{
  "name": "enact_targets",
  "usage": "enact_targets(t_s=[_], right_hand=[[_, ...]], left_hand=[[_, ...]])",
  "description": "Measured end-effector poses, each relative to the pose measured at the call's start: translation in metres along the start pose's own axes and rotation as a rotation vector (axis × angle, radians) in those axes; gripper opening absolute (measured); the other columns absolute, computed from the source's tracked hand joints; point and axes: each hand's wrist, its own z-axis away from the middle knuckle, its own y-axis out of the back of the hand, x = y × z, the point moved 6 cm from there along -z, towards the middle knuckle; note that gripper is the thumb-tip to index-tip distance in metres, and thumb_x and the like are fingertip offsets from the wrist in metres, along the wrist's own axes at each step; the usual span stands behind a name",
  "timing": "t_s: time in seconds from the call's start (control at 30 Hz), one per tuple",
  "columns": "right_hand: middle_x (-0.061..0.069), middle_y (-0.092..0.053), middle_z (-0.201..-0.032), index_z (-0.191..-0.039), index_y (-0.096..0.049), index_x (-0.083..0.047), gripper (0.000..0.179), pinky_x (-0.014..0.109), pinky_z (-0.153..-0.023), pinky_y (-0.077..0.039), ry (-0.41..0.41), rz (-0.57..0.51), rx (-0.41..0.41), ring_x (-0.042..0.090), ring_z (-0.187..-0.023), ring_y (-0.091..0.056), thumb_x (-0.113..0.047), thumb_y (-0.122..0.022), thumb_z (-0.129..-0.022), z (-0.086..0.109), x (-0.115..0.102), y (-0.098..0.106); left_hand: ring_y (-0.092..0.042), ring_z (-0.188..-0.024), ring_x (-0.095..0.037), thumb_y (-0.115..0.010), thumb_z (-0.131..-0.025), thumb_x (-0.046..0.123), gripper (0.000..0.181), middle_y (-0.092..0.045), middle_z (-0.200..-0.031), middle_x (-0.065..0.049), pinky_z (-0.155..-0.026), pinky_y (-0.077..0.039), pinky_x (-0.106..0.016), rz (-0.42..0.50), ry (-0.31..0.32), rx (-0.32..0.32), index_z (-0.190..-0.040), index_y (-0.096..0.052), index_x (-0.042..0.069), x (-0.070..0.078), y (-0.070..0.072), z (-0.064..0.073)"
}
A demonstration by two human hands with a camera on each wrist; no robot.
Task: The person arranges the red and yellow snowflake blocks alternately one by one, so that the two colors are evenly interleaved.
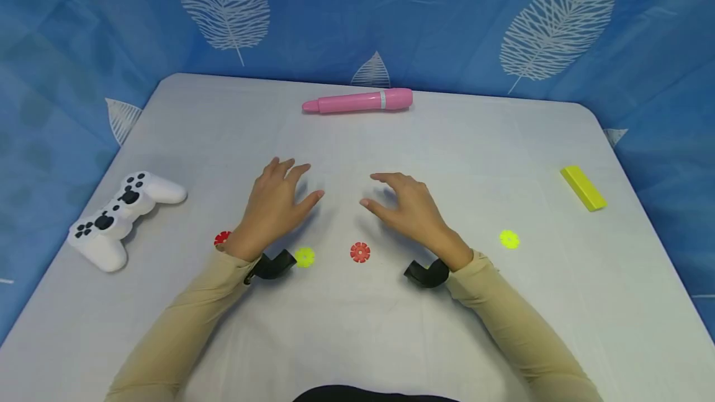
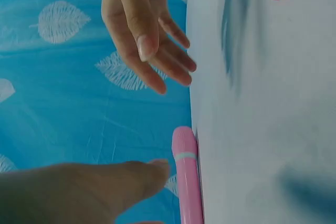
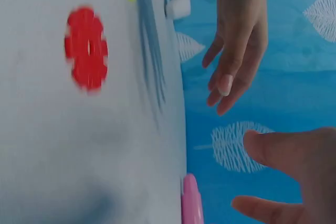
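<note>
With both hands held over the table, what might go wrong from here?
The pink pen lies near the far edge of the table, so a bump might roll it off. The white controller sits by the left edge and could get knocked down. The left hand, at the wrist, partly hides a red disc in the head view; lowering it might shift the disc.

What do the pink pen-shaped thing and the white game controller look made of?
Pink pen-shaped thing: probably plastic, smooth and glossy, with a pale sheen along its barrel. White game controller: likely moulded plastic, fairly smooth, judging by its rounded, evenly shaded grips.
</note>
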Motion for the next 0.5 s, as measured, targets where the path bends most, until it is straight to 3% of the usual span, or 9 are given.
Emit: enact_targets(t_s=[0.2, 0.5], right_hand=[[0.003, -0.066, -0.110, -0.114, -0.062, -0.011, 0.044, 0.042, -0.091, -0.042, 0.087, -0.059, -0.088, 0.019, -0.102, -0.060, -0.039, -0.065, -0.080, 0.001, -0.024, -0.025], [-0.001, -0.067, -0.101, -0.111, -0.063, -0.016, 0.040, 0.040, -0.086, -0.039, 0.188, -0.073, -0.173, 0.015, -0.095, -0.060, -0.040, -0.066, -0.079, 0.004, -0.055, -0.057]], left_hand=[[-0.039, -0.119, -0.043, -0.063, -0.084, 0.033, 0.056, -0.047, -0.128, -0.024, -0.095, -0.034, -0.055, 0.022, 0.032, -0.088, -0.128, -0.049, 0.002, -0.026, 0.006, 0.024], [-0.040, -0.104, -0.042, -0.066, -0.082, 0.022, 0.055, -0.047, -0.116, -0.028, -0.079, -0.040, -0.051, 0.051, 0.133, -0.130, -0.128, -0.047, -0.001, -0.058, 0.025, 0.060]])
